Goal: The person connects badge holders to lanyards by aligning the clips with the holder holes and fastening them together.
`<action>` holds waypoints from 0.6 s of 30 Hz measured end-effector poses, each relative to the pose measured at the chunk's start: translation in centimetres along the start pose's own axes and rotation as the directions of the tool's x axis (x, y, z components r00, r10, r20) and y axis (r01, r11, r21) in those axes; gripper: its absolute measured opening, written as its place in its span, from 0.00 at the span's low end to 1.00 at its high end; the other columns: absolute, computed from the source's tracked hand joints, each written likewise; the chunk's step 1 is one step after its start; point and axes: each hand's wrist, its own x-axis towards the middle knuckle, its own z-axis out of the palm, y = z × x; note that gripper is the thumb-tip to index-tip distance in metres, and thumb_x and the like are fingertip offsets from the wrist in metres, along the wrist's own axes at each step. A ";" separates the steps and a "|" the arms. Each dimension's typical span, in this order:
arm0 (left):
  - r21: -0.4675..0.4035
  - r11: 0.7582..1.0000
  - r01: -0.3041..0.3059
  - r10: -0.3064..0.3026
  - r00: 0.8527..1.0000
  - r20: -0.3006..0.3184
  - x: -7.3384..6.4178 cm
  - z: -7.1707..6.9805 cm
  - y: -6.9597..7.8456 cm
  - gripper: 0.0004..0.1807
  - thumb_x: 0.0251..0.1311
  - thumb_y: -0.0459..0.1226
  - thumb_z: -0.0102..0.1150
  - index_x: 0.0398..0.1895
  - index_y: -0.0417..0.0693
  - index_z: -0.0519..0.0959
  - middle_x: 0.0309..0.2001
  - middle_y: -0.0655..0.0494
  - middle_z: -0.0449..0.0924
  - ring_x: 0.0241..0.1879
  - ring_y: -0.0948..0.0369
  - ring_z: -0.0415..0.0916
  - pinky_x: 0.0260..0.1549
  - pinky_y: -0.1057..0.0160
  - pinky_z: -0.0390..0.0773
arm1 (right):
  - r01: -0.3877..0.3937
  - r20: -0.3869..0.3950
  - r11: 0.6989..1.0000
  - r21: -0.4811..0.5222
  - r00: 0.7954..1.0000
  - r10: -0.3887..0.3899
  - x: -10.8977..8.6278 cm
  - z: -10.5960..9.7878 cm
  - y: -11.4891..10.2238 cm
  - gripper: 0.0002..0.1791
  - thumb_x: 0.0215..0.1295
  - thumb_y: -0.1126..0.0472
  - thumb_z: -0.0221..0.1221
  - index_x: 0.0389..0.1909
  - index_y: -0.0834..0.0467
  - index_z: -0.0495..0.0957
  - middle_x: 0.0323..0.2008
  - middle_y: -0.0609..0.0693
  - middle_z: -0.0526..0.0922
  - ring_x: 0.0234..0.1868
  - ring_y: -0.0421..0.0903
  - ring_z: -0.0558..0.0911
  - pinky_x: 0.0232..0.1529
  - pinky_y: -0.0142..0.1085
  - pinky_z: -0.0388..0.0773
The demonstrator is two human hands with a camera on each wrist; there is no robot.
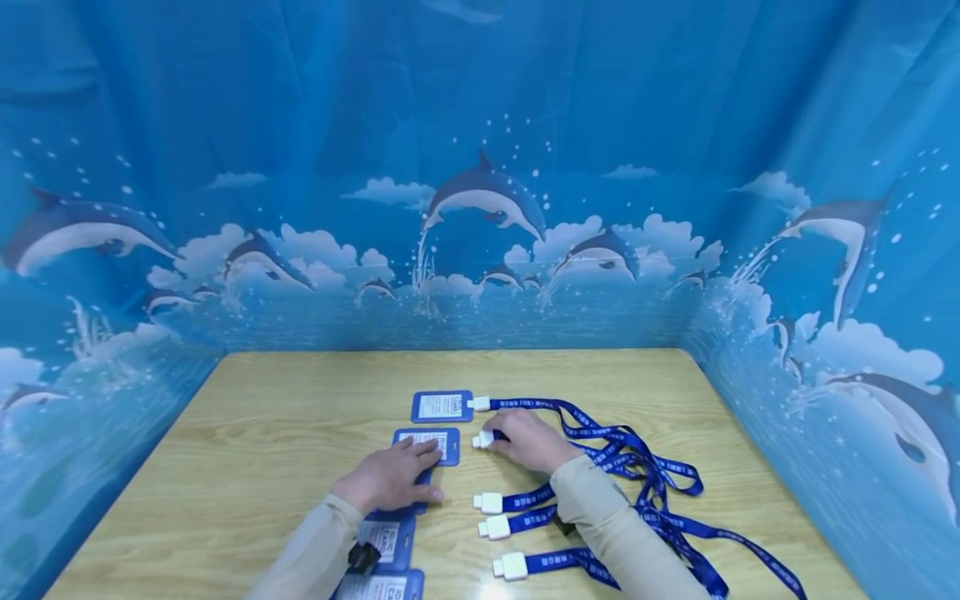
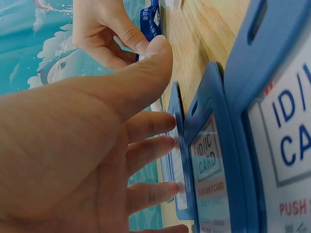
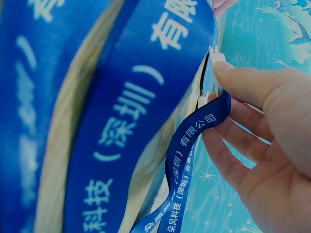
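My left hand (image 1: 386, 477) lies with fingers extended over a column of blue ID card holders. Its fingertips rest on the second holder (image 1: 452, 454) from the back, and a third holder (image 1: 422, 499) is partly hidden beneath the hand. In the left wrist view the fingers touch a holder's face (image 2: 181, 165). My right hand (image 1: 531, 442) pinches the white clip (image 1: 481, 440) of a blue lanyard, a short gap from the second holder's slot. The right wrist view shows thumb and fingers on that clip (image 3: 219, 60), the printed strap (image 3: 192, 131) trailing away.
At the back, a holder (image 1: 441, 407) meets another lanyard's white clip (image 1: 480, 403). Nearer lie two more holders (image 1: 397, 542) and several lanyard clips (image 1: 489, 502). Tangled straps (image 1: 652, 479) spread over the wooden table's right side. A dolphin-print curtain (image 1: 480, 308) surrounds the table.
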 end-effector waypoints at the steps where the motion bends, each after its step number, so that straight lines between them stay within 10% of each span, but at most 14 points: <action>1: 0.006 1.000 0.002 -0.002 1.000 0.003 0.0 0.0 0.0 0.42 0.61 0.66 0.56 0.74 0.58 0.68 0.78 0.58 0.60 0.77 0.45 0.55 0.71 0.35 0.63 | 0.001 0.000 1.000 0.002 1.000 -0.001 0.0 0.1 0.0 0.17 0.66 0.57 0.66 0.54 0.56 0.84 0.54 0.51 0.86 0.57 0.48 0.82 0.62 0.45 0.80; 18: 0.026 1.000 0.016 -0.016 1.000 0.008 0.1 0.0 0.2 0.41 0.61 0.66 0.56 0.75 0.59 0.68 0.78 0.59 0.60 0.77 0.46 0.56 0.71 0.34 0.62 | -0.014 -0.002 1.000 0.002 1.000 0.014 0.3 0.7 0.2 0.17 0.65 0.58 0.67 0.54 0.56 0.84 0.55 0.52 0.85 0.59 0.49 0.82 0.64 0.45 0.79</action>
